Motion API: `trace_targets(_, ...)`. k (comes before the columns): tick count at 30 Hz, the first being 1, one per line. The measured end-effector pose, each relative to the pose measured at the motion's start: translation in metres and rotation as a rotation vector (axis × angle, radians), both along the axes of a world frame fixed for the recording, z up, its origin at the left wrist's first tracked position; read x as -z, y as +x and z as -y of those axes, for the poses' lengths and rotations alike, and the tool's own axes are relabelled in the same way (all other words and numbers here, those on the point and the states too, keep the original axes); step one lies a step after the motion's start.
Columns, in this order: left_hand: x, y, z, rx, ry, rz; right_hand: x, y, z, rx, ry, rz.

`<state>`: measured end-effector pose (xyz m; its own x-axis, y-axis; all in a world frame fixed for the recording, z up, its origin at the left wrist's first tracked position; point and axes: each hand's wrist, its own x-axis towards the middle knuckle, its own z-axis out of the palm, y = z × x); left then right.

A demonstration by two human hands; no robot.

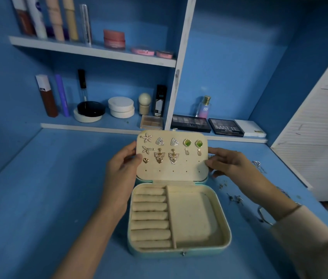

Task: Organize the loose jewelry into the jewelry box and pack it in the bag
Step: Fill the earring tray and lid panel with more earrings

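Holding the jewelry box (179, 251) lid's edges, left hand (122, 164), right hand (227, 163).

Blue back wall (229, 67), white-edged shelves (90, 50) of cosmetics (114, 39), blue desktop (38, 198), white slatted panel (320, 137) at right, dim light

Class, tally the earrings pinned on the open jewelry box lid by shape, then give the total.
Starfish earring: 1
Triangle earrings: 2
Green stone earrings: 2
Leafy sprig earring: 1
Butterfly drop earrings: 2
Pineapple earrings: 2
Heart earring: 1
Total: 11
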<state>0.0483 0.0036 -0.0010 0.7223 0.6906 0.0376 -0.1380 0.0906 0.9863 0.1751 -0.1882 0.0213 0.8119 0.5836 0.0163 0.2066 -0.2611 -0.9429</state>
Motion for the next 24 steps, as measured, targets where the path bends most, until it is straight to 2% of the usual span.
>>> trace_targets(4, 0.003, 0.001, -0.003, -0.008, 0.044, -0.007, -0.004, -0.001, 0.014, -0.008, -0.022, 0.014)
trace_targets(10, 0.003, 0.001, -0.004, -0.016, 0.061, -0.009, -0.007, 0.003, 0.049, -0.049, -0.334, 0.38)
trace_targets(14, 0.003, 0.002, -0.005, -0.014, 0.038, -0.016, -0.008, 0.002, 0.067, -0.095, -0.496, 0.507)
trace_targets(18, 0.005, 0.004, -0.006, -0.009, 0.044, -0.012, -0.007, 0.0, 0.079, -0.157, -0.573, 0.547)
trace_targets(24, 0.006, 0.003, -0.006, -0.001, 0.032, 0.001, -0.009, 0.0, 0.095, -0.295, -0.747, 0.495)
